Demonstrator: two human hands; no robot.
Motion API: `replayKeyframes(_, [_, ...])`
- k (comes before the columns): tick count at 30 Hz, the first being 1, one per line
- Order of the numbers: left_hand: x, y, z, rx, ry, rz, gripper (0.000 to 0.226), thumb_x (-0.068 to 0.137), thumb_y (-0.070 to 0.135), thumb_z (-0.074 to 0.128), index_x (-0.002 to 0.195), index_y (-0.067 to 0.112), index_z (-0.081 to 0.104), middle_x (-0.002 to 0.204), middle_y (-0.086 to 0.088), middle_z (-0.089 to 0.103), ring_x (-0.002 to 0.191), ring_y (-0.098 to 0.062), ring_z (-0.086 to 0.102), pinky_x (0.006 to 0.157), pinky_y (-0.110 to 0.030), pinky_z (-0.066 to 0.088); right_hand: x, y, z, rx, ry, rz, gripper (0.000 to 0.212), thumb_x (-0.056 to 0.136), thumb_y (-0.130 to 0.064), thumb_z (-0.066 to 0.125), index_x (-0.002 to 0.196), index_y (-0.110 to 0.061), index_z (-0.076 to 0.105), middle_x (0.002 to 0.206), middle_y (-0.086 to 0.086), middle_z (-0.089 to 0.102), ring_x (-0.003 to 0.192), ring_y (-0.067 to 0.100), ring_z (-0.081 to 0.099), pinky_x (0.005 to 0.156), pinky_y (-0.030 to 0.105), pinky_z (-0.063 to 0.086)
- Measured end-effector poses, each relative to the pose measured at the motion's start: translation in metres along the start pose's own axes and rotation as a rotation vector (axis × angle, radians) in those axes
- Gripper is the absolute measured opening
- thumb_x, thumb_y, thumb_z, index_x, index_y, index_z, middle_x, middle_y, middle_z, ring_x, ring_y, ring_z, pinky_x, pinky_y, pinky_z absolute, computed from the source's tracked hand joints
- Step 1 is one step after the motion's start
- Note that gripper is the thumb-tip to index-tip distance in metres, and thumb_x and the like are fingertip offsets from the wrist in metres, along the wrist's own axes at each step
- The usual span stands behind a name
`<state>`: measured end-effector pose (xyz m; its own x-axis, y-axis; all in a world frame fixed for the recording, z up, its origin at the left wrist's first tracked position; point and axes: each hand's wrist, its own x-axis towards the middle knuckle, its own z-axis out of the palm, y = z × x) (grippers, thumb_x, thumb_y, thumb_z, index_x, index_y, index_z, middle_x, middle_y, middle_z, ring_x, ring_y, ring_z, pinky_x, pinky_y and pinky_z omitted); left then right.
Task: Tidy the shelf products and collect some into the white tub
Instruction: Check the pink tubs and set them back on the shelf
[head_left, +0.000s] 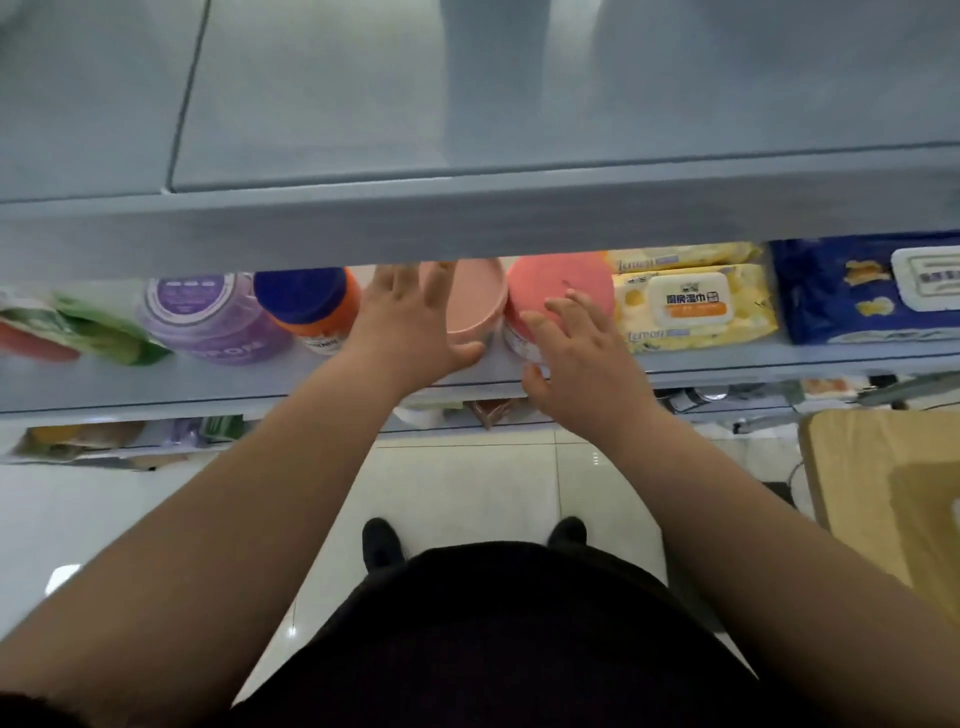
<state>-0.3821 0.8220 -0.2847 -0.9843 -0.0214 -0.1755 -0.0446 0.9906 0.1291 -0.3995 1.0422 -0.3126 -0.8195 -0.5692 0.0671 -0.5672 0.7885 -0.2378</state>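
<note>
Bracketing two jars on the middle shelf (156, 384) — left hand (410, 322) flat against the pale pink jar (480, 301), right hand (582, 353) open, fingers resting on the coral-lidded jar (561, 286), neither gripped — probably squaring them up; white tub not in view

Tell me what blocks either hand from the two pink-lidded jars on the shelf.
Nothing visible does. The left hand is beside the pale pink jar and the right hand reaches over the coral-lidded jar. Only the upper shelf edge overhangs, hiding the left fingertips.
</note>
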Motion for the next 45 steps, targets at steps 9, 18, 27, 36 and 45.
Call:
replayKeyframes(9, [0.024,0.025,0.001,-0.081,-0.158,-0.302,0.122,0.067,0.074,0.069,0.159,0.033,0.001,0.162,-0.025,0.004,0.146,-0.051,0.010,0.120,-0.057,0.018,-0.001,0.042,-0.007,-0.030,-0.246,-0.115,0.066,0.091,-0.026,0.063,0.152,-0.017,0.041,0.156,0.017,0.035,0.149,0.043,0.024,0.121,0.061,0.024])
replayKeyframes(18, [-0.005,0.029,-0.003,-0.148,-0.120,-0.278,0.117,0.061,0.070,0.076,0.155,0.035,0.016,0.158,-0.012,0.019,0.138,-0.043,0.030,0.110,-0.054,0.037,-0.019,0.037,-0.007,0.190,-0.085,-0.116,0.050,0.087,-0.021,0.067,0.135,-0.009,0.057,0.139,0.019,0.052,0.140,0.042,0.040,0.118,0.058,0.034])
replayKeyframes(27, [-0.089,0.025,-0.050,-0.950,-0.266,-0.344,0.096,0.048,0.050,0.086,0.135,0.047,0.045,0.127,0.009,0.057,0.100,-0.024,0.068,0.082,-0.049,0.062,-0.057,-0.030,-0.027,1.037,-0.327,0.152,0.098,0.064,-0.022,0.098,0.137,-0.045,0.037,0.132,-0.015,0.054,0.112,-0.009,0.058,0.088,0.017,0.054])
replayKeyframes(36, [-0.152,-0.004,-0.015,-2.001,0.047,-0.613,0.066,0.098,0.064,0.037,0.121,0.008,0.063,0.100,-0.015,0.065,0.088,-0.027,0.061,0.074,-0.036,0.055,-0.092,-0.095,-0.010,1.666,-0.231,0.350,0.081,0.062,-0.027,0.090,0.134,-0.020,0.054,0.125,0.013,0.070,0.117,0.033,0.067,0.097,0.051,0.056])
replayKeyframes(45, [-0.200,-0.011,0.027,-2.377,-0.121,-0.400,0.067,0.104,0.059,0.027,0.147,0.012,0.051,0.144,-0.019,0.056,0.135,-0.041,0.051,0.114,-0.065,0.034,-0.108,-0.164,-0.008,1.661,-0.284,0.516,0.078,0.077,-0.047,0.075,0.146,-0.031,0.043,0.130,0.006,0.068,0.115,0.029,0.065,0.104,0.060,0.049])
